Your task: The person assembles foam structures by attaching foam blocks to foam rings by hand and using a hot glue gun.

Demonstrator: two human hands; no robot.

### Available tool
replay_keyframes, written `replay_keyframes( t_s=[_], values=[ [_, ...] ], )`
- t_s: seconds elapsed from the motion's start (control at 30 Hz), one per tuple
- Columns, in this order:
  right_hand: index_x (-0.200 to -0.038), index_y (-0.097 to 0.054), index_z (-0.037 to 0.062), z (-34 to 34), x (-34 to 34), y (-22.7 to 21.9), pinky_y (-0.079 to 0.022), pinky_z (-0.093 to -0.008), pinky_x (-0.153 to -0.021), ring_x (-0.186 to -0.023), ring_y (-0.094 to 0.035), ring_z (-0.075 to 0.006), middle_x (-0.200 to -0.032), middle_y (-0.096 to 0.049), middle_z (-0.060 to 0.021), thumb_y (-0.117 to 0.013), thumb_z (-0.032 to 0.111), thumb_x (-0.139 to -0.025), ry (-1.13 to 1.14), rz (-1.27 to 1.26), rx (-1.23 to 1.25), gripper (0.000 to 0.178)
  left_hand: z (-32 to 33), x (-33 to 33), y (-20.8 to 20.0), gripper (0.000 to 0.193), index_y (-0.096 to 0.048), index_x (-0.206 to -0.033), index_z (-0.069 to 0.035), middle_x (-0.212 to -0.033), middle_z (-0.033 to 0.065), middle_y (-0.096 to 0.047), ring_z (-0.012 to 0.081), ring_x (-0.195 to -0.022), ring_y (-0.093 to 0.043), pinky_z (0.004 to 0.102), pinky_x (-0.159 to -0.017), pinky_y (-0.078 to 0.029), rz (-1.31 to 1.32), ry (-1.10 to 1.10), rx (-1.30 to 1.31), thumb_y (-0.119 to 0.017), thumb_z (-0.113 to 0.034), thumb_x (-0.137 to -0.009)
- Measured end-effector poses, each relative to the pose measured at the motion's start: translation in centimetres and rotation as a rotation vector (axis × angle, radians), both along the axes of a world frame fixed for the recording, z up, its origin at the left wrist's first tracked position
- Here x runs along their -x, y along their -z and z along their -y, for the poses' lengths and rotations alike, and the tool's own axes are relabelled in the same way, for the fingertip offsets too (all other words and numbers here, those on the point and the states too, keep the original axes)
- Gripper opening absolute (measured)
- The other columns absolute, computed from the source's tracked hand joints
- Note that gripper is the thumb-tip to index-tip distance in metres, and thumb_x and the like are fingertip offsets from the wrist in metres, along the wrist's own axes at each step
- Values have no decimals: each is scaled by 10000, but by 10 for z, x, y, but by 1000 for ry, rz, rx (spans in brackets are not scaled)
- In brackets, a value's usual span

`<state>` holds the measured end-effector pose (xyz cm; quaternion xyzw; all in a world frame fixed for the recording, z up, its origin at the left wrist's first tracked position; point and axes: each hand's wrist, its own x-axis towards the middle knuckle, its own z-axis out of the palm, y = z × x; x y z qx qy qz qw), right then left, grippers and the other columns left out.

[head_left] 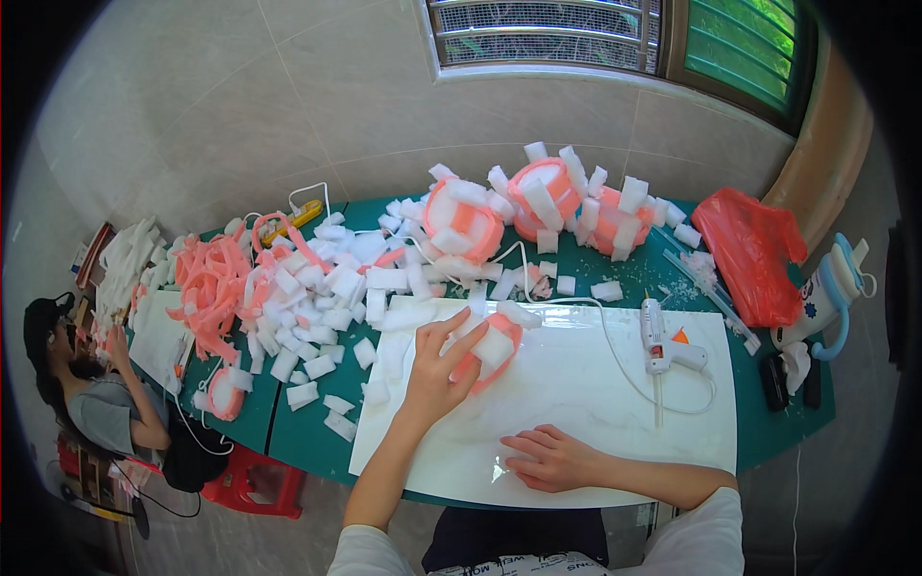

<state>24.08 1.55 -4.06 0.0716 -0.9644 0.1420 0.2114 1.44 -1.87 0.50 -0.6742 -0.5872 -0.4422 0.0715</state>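
Observation:
On the white board [615, 403] lies a pink foam ring [503, 363] with white foam blocks stuck to it. My left hand [437, 370] holds the ring at its left side, with the index and middle fingers spread beside a white foam block [494, 348]. Part of the ring is hidden behind those fingers. My right hand [552, 459] rests on the board near its front edge, fingers loosely stretched out and holding nothing. A white glue gun [656, 336] lies at the board's right, its cord looping around it.
Loose white foam blocks [331, 312] and pink foam strips [211, 278] cover the table's left. Pink and white foam rings [463, 219] stand at the back. A red plastic bag [744, 254] and a white bottle [821, 298] are at right. A person [120, 403] sits at far left.

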Motion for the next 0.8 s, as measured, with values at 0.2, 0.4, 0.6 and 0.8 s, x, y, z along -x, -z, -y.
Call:
replay_keyframes(
  t_s=[0.2, 0.4, 0.6, 0.8],
  values=[
    [-989, -555, 73, 0, 0, 4, -425, -317, -786, -950, -520, -205, -1069, -534, -110, -616, 155, -747, -4, 21, 33, 263, -1, 0, 0, 513, -592, -1129, -138, -1236, 101, -482, 289, -980, -443, 366, -850, -405, -5, -4, -5, -620, -1, -636],
    [-1002, -567, 77, -1, 1, -2, -427, -316, -786, -905, -528, -207, -1011, -540, -85, -618, 170, -751, -36, -18, 34, 272, 0, 0, 0, 518, -592, -1129, -140, -1233, 100, -483, 289, -978, -443, 362, -841, -409, -6, 0, -7, -619, 4, -632],
    [-969, -558, 76, -1, 1, 1, -425, -321, -789, -931, -521, -212, -1029, -535, -85, -614, 184, -761, -38, 11, 21, 240, 0, 0, 1, 523, -590, -1131, -141, -1235, 99, -482, 292, -980, -442, 360, -836, -412, -12, -4, -14, -618, 5, -630],
    [-966, -549, 72, -1, 1, 2, -420, -318, -792, -928, -519, -203, -1029, -531, -76, -615, 193, -759, -28, -7, 20, 249, 0, 0, 1, 515, -591, -1130, -142, -1237, 98, -480, 293, -986, -438, 364, -842, -408, 7, -6, -4, -613, -1, -635]
  ],
)
